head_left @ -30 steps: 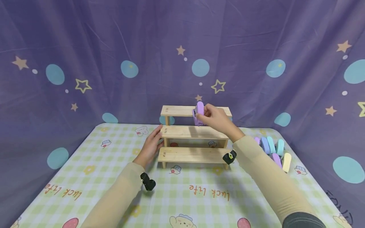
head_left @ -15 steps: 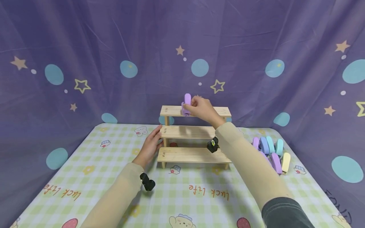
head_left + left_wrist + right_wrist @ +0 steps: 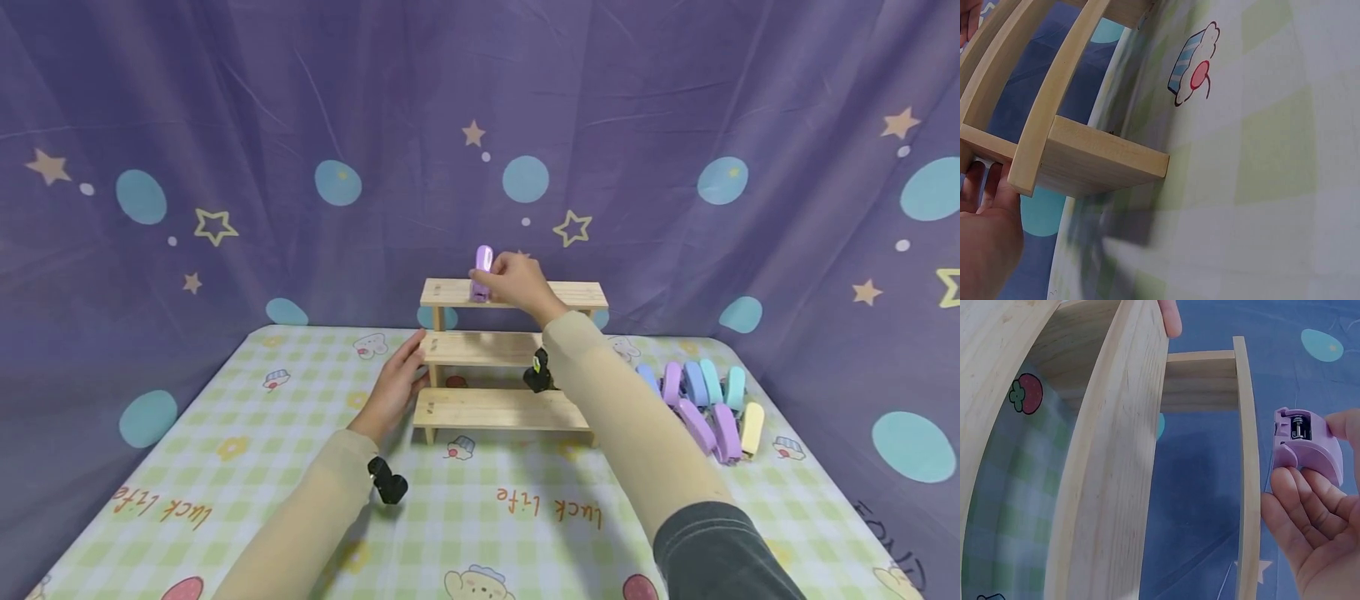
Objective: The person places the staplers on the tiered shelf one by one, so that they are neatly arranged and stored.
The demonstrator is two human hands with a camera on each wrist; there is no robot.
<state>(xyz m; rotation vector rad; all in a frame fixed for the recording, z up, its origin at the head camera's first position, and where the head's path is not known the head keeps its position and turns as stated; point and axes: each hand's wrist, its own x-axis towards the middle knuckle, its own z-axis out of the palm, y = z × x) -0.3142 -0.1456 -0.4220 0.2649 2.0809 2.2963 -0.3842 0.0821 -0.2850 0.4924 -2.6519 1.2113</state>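
My right hand (image 3: 519, 282) pinches an upright purple stapler (image 3: 481, 287) at the top board of a three-tier wooden display shelf (image 3: 502, 408). In the right wrist view the stapler (image 3: 1310, 444) shows its metal spring, with the thumb on one side and fingers (image 3: 1297, 500) on the other. These fingertips are close to the top board's edge. At the shelf's left end my left hand (image 3: 393, 387) holds the middle tier. In the left wrist view the left hand (image 3: 991, 244) has its fingertips against the wood, partly hidden behind it.
To the right of the shelf lies a group of staplers, among them a yellow stapler (image 3: 752, 429), a teal stapler (image 3: 735, 387) and a purple stapler (image 3: 726, 432). A checked cloth (image 3: 300, 517) covers the table, and a purple curtain (image 3: 420, 100) hangs behind.
My right hand has carried the purple stapler up and leftward from above the middle tier to the top board. The left hand stays at the shelf's left end.
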